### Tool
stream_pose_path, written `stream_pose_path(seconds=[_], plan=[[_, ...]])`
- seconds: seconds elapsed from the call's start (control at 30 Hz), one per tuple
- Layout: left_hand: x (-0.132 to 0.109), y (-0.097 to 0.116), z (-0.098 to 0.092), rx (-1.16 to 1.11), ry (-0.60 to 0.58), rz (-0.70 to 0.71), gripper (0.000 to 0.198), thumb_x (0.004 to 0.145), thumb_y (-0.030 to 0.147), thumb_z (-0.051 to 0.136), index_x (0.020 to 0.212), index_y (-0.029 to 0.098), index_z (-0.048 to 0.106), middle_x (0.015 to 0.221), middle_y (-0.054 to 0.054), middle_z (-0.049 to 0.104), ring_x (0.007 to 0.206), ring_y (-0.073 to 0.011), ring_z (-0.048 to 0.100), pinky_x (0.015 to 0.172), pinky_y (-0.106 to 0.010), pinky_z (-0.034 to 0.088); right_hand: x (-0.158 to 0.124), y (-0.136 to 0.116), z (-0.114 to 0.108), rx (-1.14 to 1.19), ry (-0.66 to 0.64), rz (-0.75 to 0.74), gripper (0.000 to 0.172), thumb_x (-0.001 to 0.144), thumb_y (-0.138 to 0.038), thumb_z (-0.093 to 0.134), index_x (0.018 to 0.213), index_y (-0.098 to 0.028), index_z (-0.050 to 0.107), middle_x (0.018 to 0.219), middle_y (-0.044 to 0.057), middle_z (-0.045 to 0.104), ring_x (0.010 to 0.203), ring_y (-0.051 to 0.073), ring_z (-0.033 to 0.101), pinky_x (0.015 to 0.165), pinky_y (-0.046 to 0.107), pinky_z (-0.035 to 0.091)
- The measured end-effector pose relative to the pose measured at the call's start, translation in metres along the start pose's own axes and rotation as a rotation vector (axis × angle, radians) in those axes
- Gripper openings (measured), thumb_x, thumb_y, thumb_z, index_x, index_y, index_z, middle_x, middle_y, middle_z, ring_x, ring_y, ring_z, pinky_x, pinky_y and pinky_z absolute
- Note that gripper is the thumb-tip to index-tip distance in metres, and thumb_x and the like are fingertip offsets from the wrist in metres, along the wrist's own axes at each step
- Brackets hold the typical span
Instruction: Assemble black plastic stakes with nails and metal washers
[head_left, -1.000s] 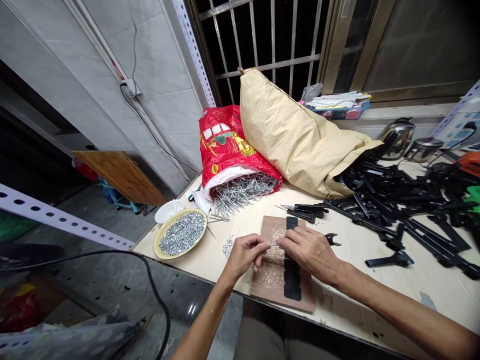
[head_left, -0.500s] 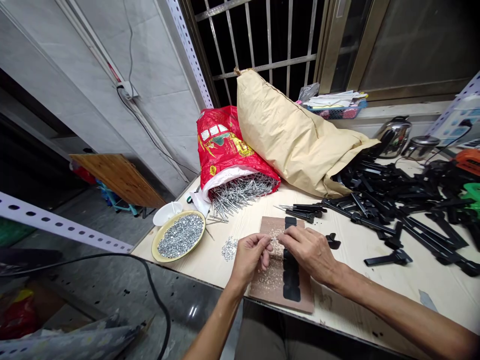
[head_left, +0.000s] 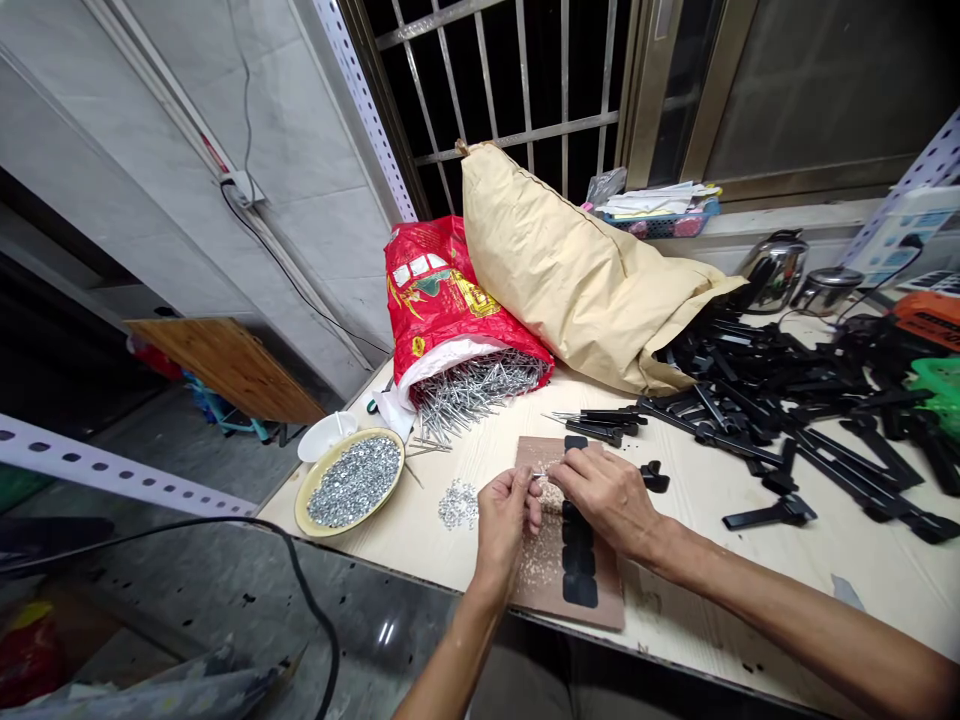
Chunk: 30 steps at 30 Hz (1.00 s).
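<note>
My left hand [head_left: 507, 512] and my right hand [head_left: 604, 492] meet over a brown board [head_left: 541, 580] at the table's near edge. Both pinch a thin metal pin [head_left: 541, 473] between their fingertips. A black plastic strip [head_left: 579, 560] lies on the board under my right hand. A small heap of silver nuts [head_left: 456, 503] lies just left of my left hand. A small black plastic piece [head_left: 654, 478] rests right of my right hand.
A yellow plate [head_left: 349, 483] of silver nuts and a white bowl [head_left: 322, 437] stand at the left. A red bag [head_left: 442, 300] spills long metal pins [head_left: 472, 385]; a tan sack [head_left: 585, 280] leans behind. Several black plastic parts [head_left: 795, 400] cover the right side.
Both hands have stayed pinched together on the pin over the board; the view has shifted slightly, and the hands sit a little closer together.
</note>
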<state>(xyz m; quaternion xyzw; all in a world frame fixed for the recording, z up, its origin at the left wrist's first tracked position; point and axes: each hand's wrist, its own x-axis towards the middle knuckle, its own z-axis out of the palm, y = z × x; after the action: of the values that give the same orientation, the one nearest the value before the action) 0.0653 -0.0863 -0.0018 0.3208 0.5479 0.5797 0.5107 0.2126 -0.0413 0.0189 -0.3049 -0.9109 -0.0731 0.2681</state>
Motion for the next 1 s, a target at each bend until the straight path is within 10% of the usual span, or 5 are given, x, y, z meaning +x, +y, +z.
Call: stream_pose_path(seconds=[1.0], plan=[[0.006, 0.002, -0.002, 0.204, -0.001, 0.091, 0.038, 0.077, 0.051, 0.057, 0.071, 0.014, 0.059, 0.043, 0.005, 0.049, 0.036, -0.0067, 0.04, 0.039, -0.019, 0.03, -0.001, 0.004, 0.005, -0.032, 0.003, 0.065, 0.015, 0.091, -0.021, 0.047, 0.08, -0.019, 0.057, 0.074, 0.001, 0.054, 0.07, 0.015, 0.046, 0.064, 0.03, 0.027]])
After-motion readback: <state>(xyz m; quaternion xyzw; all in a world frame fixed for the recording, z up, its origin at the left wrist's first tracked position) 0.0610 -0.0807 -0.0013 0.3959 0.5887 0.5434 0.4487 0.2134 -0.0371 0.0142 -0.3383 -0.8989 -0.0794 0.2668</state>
